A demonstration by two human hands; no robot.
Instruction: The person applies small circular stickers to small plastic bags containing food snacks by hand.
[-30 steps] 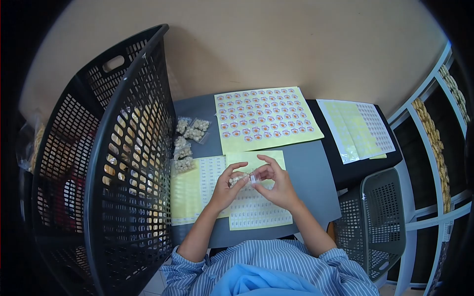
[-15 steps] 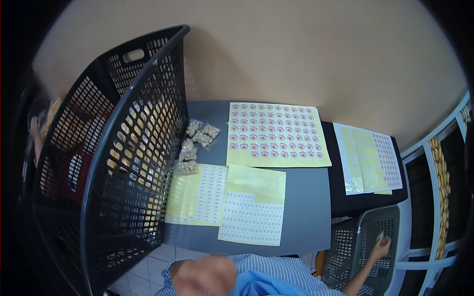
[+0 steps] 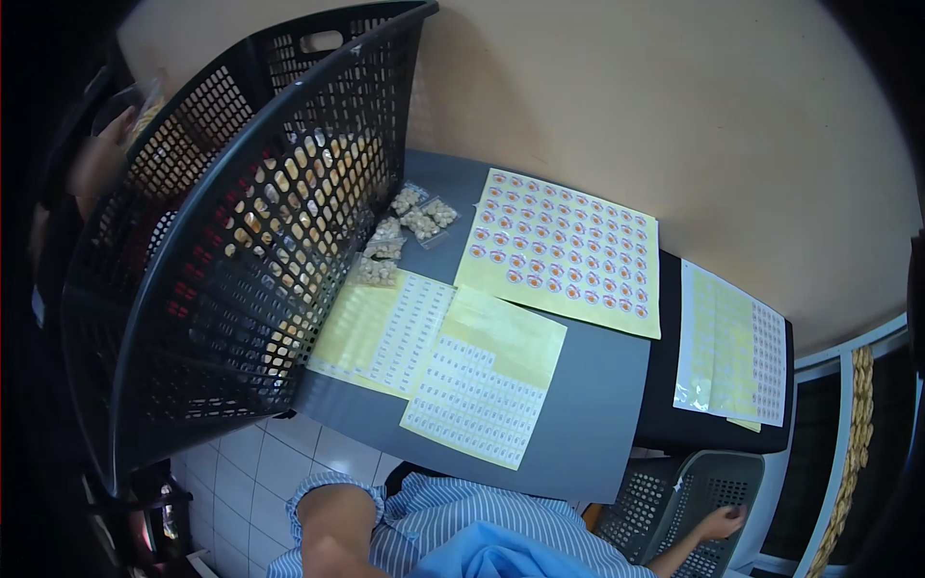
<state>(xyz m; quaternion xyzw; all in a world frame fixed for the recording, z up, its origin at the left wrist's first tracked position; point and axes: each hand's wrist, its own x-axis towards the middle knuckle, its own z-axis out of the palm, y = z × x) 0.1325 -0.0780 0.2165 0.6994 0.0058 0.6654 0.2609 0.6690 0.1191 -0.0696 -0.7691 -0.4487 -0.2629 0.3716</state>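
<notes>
My right hand (image 3: 721,522) is over the grey-green basket (image 3: 723,462) at the lower right, its fingers closed; what they hold is too small to make out. Of my left arm, only the striped blue sleeve and bare forearm (image 3: 332,525) show at the bottom; the hand is outside the view. On the grey table (image 3: 593,405) lie two sticker sheets (image 3: 482,376) (image 3: 381,332) with small printed labels. Behind them is a larger yellow sheet (image 3: 568,241) of round orange stickers. Several small clear bags (image 3: 424,220) of pale pieces lie beside the tall dark basket (image 3: 265,106).
The tall basket on the left holds many packed yellowish items. Beyond it, a co-worker's hand (image 3: 114,135) is near a clear bag. On a black surface to the right lie more sticker sheets (image 3: 732,337). A beige wall (image 3: 626,96) stands behind.
The view has tilted and shifted. My blurred left hand has left the view at the bottom, leaving the forearm. My right hand remains over the basket. The co-worker's hand has moved up.
</notes>
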